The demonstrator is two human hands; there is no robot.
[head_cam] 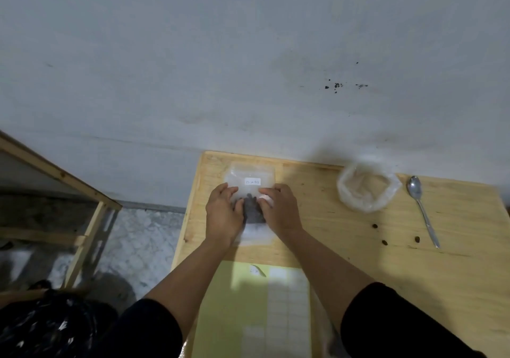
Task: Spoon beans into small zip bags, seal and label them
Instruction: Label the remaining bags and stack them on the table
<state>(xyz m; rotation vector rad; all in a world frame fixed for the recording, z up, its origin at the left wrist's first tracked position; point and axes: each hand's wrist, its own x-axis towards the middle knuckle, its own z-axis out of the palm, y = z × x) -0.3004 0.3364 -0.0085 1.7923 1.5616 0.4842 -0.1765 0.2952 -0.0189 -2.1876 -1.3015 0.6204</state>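
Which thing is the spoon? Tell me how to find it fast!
Start at the wooden table and look to its far right side. Just right of the crumpled clear plastic bag lies the spoon, bowl toward the wall, handle toward the person. It is the only shiny metal thing there; the loose beans beside it are small and dark.

Label [252,181] writing too small to read, label sheet [248,310] cut by bottom edge, hands covering bag's middle [252,214]

The person has 2 bare forearms, and black short sleeves [386,319] cover both arms above the elbows.
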